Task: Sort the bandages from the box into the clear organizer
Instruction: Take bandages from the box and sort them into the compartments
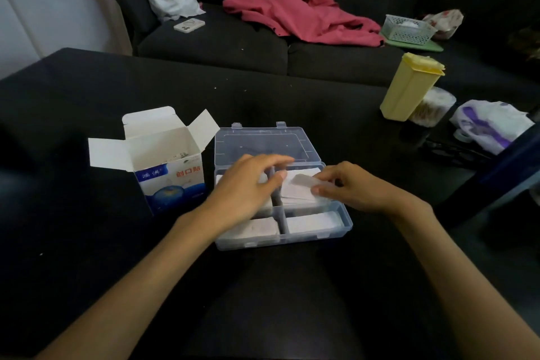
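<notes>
Head view: a bandage (304, 181) is pinched by the right hand (350, 187) over the organizer's (347, 223) one-o'clock compartment; the left hand (248, 184) hovers relaxed. It is best laid flat, squared onto the stack. The box (172, 181) stands at nine o'clock.

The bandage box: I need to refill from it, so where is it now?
In the head view the bandage box stands open on the black table, just left of the clear organizer, beside the left hand.

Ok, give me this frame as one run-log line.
right hand: pinches bandage over far-right compartment | left hand: open above clear organizer | bandage box: open
</notes>
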